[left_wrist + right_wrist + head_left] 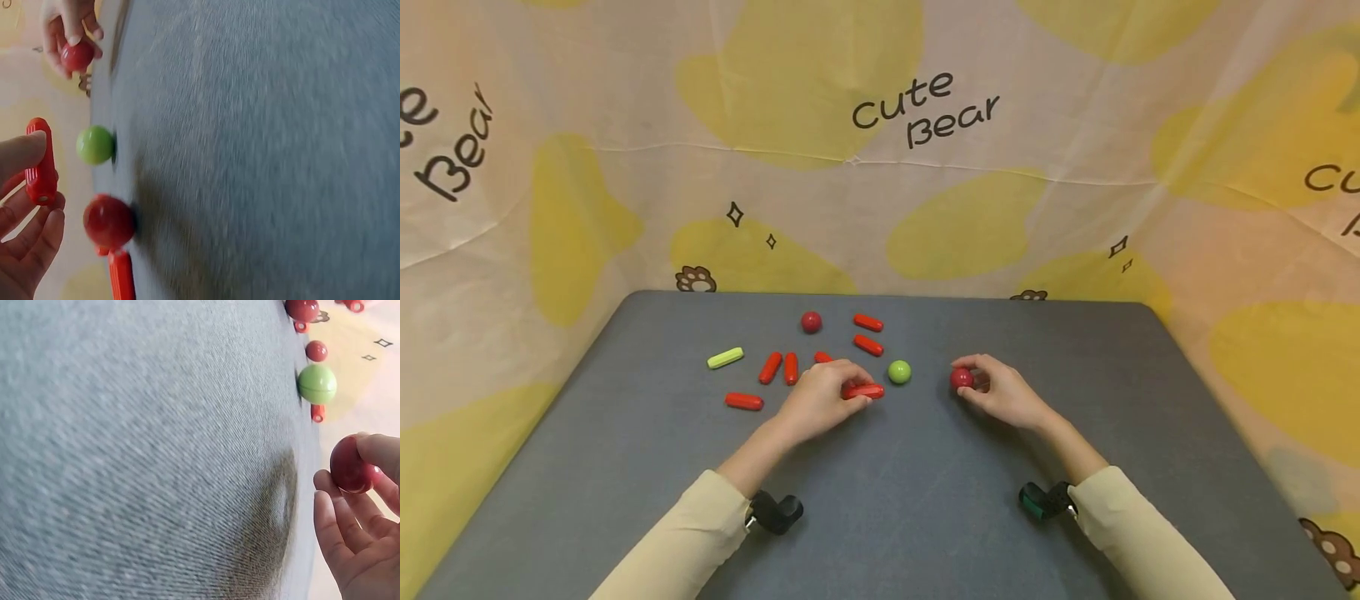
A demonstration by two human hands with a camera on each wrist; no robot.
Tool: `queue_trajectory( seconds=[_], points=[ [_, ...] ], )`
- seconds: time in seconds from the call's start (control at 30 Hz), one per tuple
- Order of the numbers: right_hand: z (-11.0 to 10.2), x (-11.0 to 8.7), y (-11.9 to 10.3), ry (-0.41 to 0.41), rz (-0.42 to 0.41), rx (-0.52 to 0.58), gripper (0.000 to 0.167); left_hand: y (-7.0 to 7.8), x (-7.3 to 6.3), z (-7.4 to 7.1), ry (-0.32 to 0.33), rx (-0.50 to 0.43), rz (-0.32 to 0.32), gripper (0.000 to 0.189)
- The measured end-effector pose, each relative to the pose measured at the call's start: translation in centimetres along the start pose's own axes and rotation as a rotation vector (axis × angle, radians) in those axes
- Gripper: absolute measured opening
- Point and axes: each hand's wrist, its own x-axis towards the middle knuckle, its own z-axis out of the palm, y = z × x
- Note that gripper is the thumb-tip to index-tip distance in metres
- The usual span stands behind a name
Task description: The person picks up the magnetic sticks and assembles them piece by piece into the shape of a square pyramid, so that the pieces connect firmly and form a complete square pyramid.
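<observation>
My left hand point(823, 396) pinches a ribbed red rod point(41, 162) between thumb and fingers, raised over the table. In the right wrist view, my right hand point(365, 534) grips a dark red ball point(350, 464) with thumb and fingertips. Between the two hands a green ball point(899, 372) sits on the table. Close by the left hand lies another red ball point(109, 222), which that hand hides in the head view. Beyond the left hand, one more red rod point(823, 357) is partly covered by it.
A grey table point(925, 517) carries several red rods point(743, 402) left of and behind the left hand. At the left lies a light green rod point(726, 358). Another red ball point(811, 322) rests near the back edge. A printed cloth point(820, 100) hangs behind the table.
</observation>
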Motion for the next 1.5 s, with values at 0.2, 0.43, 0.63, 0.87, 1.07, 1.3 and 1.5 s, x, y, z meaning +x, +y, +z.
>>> queue_trajectory(
  seconds=[0.2, 0.43, 0.63, 0.87, 1.07, 1.3, 1.5],
  points=[
    [0.4, -0.4, -0.5, -0.026, 0.002, 0.023, 0.036, 0.8, 0.5, 1.6, -0.002, 0.024, 0.035, 0.013],
    [1.2, -0.4, -1.2, -0.065, -0.012, 0.041, 0.035, 1.5, 1.0, 2.8, -0.045, 0.046, 0.042, 0.011],
    [2.0, -0.2, -1.8, -0.097, -0.037, 0.057, 0.033, 1.8, 1.2, 3.8, -0.077, 0.067, 0.054, 0.011],
    [2.7, -0.1, -2.1, -0.117, -0.053, 0.076, 0.033, 1.6, 1.3, 4.5, -0.073, 0.084, 0.068, 0.010],
    [3.1, 0.0, -2.4, -0.133, -0.053, 0.086, 0.032, 1.6, 1.6, 4.6, -0.070, 0.101, 0.066, 0.010],
    [3.2, 0.2, -2.6, -0.144, -0.068, 0.072, 0.031, 1.6, 1.7, 4.7, -0.079, 0.105, 0.068, 0.013],
    [3.0, 0.1, -2.6, -0.143, -0.114, 0.025, 0.032, 1.8, 1.8, 4.7, -0.079, 0.121, 0.072, 0.013]
  ],
)
